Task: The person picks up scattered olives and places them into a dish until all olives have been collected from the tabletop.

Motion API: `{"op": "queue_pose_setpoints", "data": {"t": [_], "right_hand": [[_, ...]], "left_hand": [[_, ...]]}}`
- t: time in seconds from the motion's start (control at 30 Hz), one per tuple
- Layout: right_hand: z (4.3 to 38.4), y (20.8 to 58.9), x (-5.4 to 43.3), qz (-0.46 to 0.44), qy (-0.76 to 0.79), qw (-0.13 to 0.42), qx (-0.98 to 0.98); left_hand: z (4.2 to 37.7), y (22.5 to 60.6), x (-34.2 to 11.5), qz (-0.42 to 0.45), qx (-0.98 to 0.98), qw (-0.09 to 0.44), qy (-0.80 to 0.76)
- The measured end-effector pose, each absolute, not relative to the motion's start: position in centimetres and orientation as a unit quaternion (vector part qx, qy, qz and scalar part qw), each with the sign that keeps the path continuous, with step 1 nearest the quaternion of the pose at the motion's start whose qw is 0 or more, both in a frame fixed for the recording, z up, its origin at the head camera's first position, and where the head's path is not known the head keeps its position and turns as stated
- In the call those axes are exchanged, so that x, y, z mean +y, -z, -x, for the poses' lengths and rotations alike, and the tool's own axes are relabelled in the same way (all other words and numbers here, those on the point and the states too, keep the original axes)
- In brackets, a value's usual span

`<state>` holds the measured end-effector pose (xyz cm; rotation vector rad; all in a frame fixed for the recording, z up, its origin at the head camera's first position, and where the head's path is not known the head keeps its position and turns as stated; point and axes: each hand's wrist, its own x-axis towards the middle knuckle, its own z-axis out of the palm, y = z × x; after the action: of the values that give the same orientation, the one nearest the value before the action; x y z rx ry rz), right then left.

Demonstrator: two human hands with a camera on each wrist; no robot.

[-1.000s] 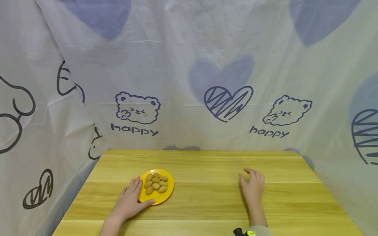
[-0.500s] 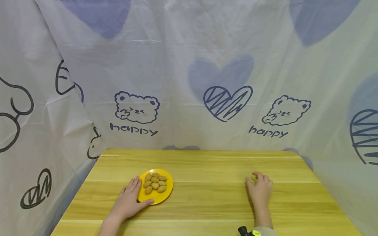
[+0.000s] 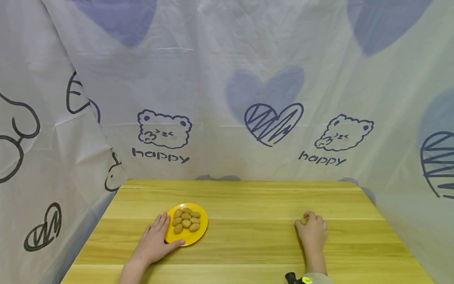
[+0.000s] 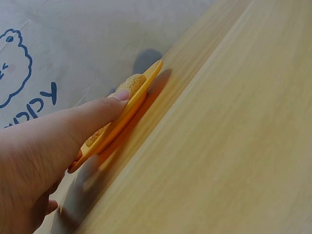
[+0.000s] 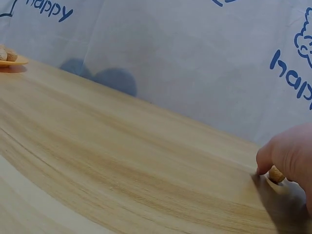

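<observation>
In the head view a yellow plate (image 3: 199, 236) stands on the left half of the table, with several tan, wrinkled-shelled walnuts (image 3: 186, 223) on it. My left hand (image 3: 152, 244) lies along the plate's left edge, fingers straight, and the thumb (image 4: 114, 105) rests over the near rim. On the right side my right hand (image 3: 313, 232) pinches one walnut (image 3: 304, 221) between thumb and curled fingers at the tabletop. The right wrist view shows that walnut low by the table, partly hidden by the hand.
The wooden table (image 3: 248, 244) reaches back to a white printed curtain (image 3: 220, 79). A second curtain panel (image 3: 64, 157) hangs at the left. A dark wrist mount (image 3: 291, 278) sits by the right sleeve.
My right hand has shifted right, its fingers have drawn closer together, and a walnut now shows between thumb and finger. The left hand and plate keep their places.
</observation>
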<state>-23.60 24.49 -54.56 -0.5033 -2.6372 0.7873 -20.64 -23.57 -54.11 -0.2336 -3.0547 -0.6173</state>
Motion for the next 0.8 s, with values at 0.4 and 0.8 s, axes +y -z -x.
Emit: {"op": "queue_pose_setpoints", "data": {"t": [0.4,0.8], "right_hand": [[23.40,54.42,24.31,0.171,-0.269,0.169,-0.933],[23.63,53.93,23.78,0.145,-0.270,0.193,-0.932]], "left_hand": [[20.55,53.76,-23.44,0.072,-0.978,-0.001,0.197],[20.56,53.76,-23.47,0.072,-0.977,-0.002,0.201]]}}
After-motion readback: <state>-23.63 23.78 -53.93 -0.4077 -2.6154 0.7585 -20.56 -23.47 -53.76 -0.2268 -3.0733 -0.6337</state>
